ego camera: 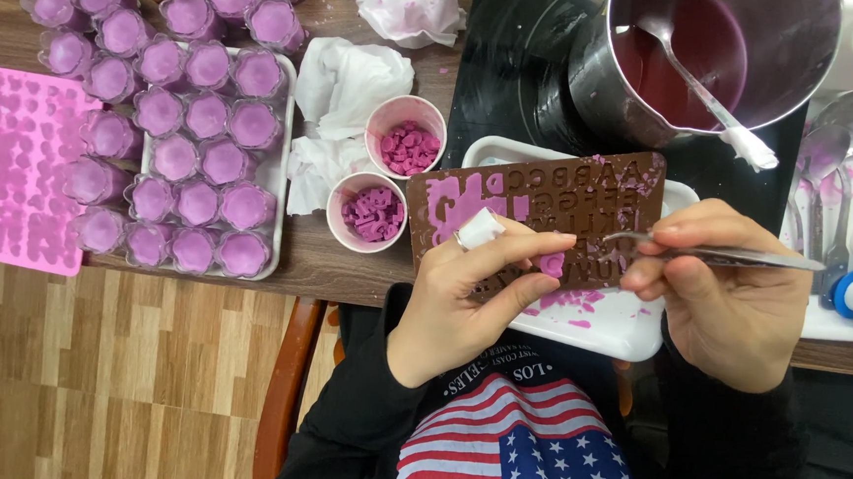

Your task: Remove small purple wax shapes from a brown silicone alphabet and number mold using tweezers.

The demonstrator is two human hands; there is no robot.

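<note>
Far left: white tray packed with purple-filled clear cups, pink silicone mould just beside it. Centre: two paper cups of purple pieces, crumpled tissues. Far right: steel pot of purple liquid with spoon. All on wooden counter.

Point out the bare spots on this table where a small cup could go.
Free: dark wood below the two pink paper cups, beside the white tray of purple moulded cups; the black flat cooktop left of the metal pot. Crowded: the left hand and right hand over the brown letter mould.
</note>
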